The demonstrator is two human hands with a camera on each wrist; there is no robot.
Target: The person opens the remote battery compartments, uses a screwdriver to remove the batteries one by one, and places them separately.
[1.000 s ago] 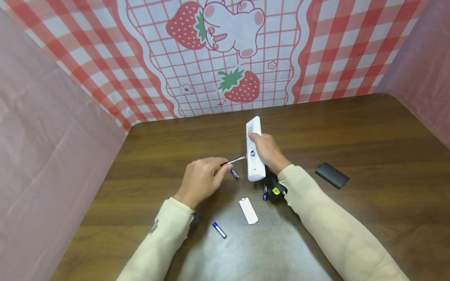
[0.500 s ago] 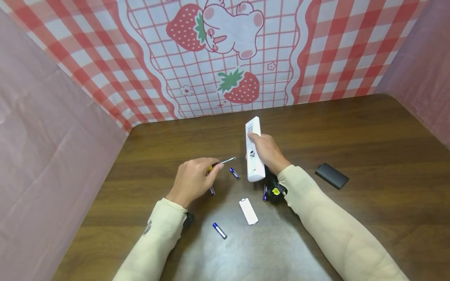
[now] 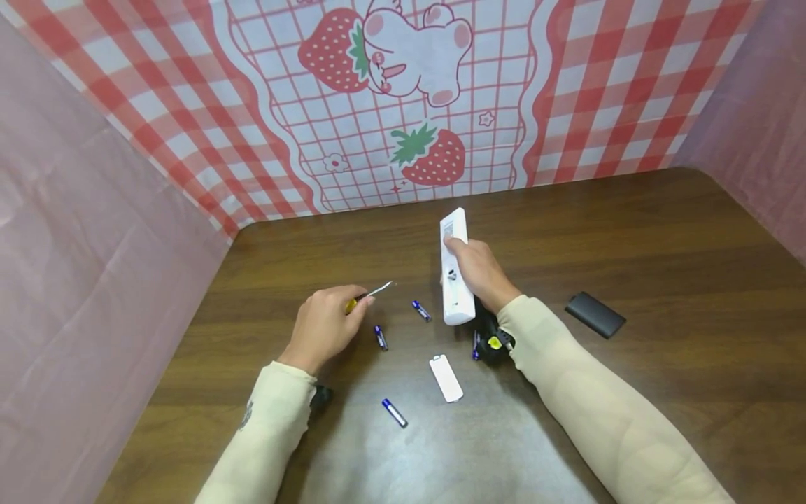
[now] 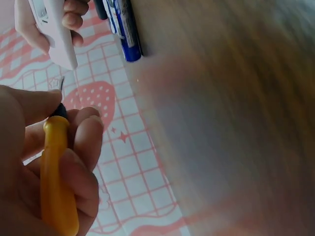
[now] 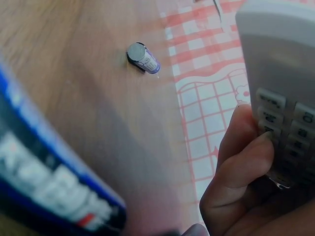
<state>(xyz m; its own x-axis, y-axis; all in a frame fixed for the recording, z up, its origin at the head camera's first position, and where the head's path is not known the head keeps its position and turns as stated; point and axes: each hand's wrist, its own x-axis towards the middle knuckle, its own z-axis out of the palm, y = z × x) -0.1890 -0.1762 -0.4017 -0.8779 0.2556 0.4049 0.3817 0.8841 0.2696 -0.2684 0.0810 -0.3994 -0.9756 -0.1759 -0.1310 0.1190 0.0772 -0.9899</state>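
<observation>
My left hand (image 3: 324, 323) grips a screwdriver (image 4: 58, 172) by its yellow handle, and the metal shaft points up and to the right. In my right hand (image 3: 481, 274) is a white remote control (image 3: 455, 287), held upright with its back toward the head camera. The thumb lies on that back, while the right wrist view shows fingers curled over the button side (image 5: 290, 132). A gap separates the screwdriver tip from the remote. A white battery cover (image 3: 446, 379) lies on the table below the remote. Near the hands lie a battery (image 3: 421, 311) and a second battery (image 3: 380, 337).
Another blue battery (image 3: 394, 413) lies closer to the front, and one more battery (image 3: 476, 346) sits beside the right wrist. A flat black case (image 3: 595, 315) rests at the right of the wooden table (image 3: 680, 266). A red checked cloth (image 3: 604, 91) hangs behind.
My left hand has moved left with the screwdriver, away from the remote, uncovering a battery on the table. My right hand and the remote have stayed in place.
</observation>
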